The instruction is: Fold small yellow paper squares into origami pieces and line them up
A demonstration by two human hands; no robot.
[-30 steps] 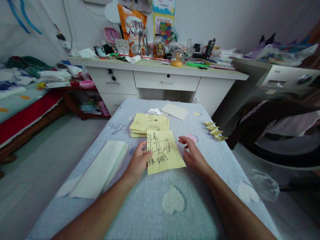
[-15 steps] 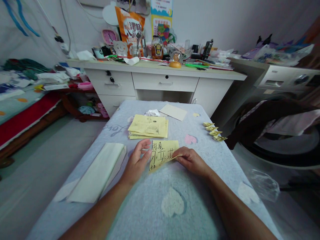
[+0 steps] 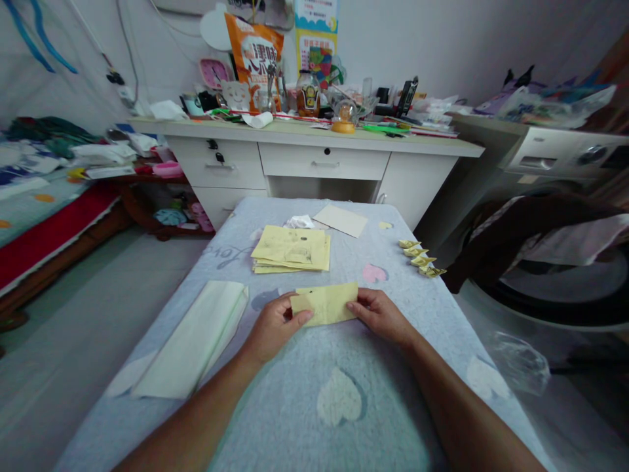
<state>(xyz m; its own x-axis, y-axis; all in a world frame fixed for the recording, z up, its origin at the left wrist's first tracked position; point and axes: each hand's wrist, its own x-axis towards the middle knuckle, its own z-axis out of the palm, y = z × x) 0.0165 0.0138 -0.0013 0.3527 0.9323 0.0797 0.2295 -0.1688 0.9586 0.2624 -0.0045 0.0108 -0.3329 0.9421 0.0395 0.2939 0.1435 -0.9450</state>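
Observation:
Between my two hands is a yellow sheet of paper (image 3: 328, 304), folded over into a wide strip with its plain side toward me. My left hand (image 3: 275, 326) pinches the left end, thumb in front and fingers behind. At the right end my right hand (image 3: 381, 314) grips it the same way. Just beyond lies a stack of yellow paper sheets (image 3: 291, 248) with faint drawings on top. Several small folded yellow paper shapes (image 3: 421, 259) stand in a row near the right edge of the cloth-covered table (image 3: 295, 406).
A folded whitish cloth or paper bundle (image 3: 191, 341) lies on the left. Toward the back are a crumpled white tissue (image 3: 299, 222) and a pale card (image 3: 341, 219). Behind stands a cluttered white desk (image 3: 324, 160); a washing machine (image 3: 550, 157) is at right.
The handwritten side of the yellow paper has turned out of sight, and the sheet is now folded into a strip. My left hand has closed on its left end.

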